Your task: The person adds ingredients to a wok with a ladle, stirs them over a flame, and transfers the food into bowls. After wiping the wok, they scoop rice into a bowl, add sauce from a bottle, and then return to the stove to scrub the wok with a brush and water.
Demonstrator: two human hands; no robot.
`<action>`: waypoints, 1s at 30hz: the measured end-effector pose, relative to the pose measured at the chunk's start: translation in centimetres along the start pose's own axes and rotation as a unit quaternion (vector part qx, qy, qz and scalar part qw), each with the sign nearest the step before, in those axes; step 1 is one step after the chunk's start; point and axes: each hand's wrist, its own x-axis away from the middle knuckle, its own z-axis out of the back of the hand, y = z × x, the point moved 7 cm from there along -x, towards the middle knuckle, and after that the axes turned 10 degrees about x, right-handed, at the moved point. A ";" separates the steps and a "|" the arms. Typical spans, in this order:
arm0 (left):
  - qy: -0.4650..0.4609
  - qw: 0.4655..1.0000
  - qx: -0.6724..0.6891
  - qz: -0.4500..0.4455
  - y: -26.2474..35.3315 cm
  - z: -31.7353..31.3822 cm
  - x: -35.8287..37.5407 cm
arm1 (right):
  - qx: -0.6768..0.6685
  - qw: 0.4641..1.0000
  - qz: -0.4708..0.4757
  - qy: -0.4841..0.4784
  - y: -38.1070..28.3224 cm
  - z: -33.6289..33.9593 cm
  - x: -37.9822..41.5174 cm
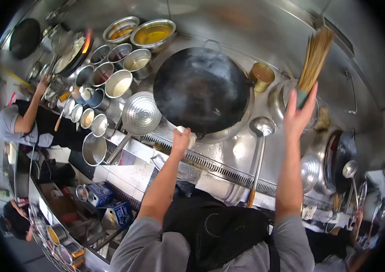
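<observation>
A large black wok [201,88] sits on the steel stove. My left hand [183,138] is closed on a pale cloth [192,140] at the wok's near rim. To the right, my right hand [300,104] is raised, wrapped round the green-bound base of a bamboo brush [316,59] whose bristles point up. A ladle [262,149] lies between my forearms, its bowl near the wok. Left of the wok rests a perforated strainer [141,114]. A brown-filled tin [262,76] stands at the wok's right.
Metal pots of sauces [119,84] and two bowls of oil [153,34] crowd the left. A co-worker [8,122] handles a flaming pan there. Another wok [344,156] and ladle [350,169] are at the right. Blue tins [99,193] lie below left.
</observation>
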 end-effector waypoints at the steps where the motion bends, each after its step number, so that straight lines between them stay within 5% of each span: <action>1: 0.005 1.000 -0.012 0.014 -0.1 0.2 0.1 | -0.029 0.999 -0.021 -0.014 0.6 -0.3 3.2; 5: -0.052 0.995 0.086 0.025 -0.9 0.3 0.8 | -0.028 0.972 -0.146 -0.180 3.1 0.9 20.8; 8: -0.087 0.995 0.046 0.027 -2.0 -0.7 0.5 | -0.042 0.884 -0.317 -0.341 5.0 3.1 32.9; 11: -0.104 0.987 0.079 0.091 2.2 -0.6 2.6 | 0.003 0.866 -0.296 -0.403 4.7 5.1 37.8; 19: -0.122 0.974 0.092 0.169 2.1 1.4 1.3 | 0.051 0.853 -0.253 -0.454 3.6 4.2 40.3; 24: -0.098 0.986 0.125 0.054 4.2 6.8 4.6 | 0.062 0.788 -0.256 -0.557 2.7 3.7 40.8; 27: -0.029 0.999 0.012 0.013 4.5 14.0 5.2 | 0.035 0.740 -0.282 -0.610 3.5 3.6 39.4; 30: 0.015 0.974 -0.224 -0.011 4.7 19.9 4.1 | 0.055 0.792 -0.197 -0.576 4.5 3.4 36.5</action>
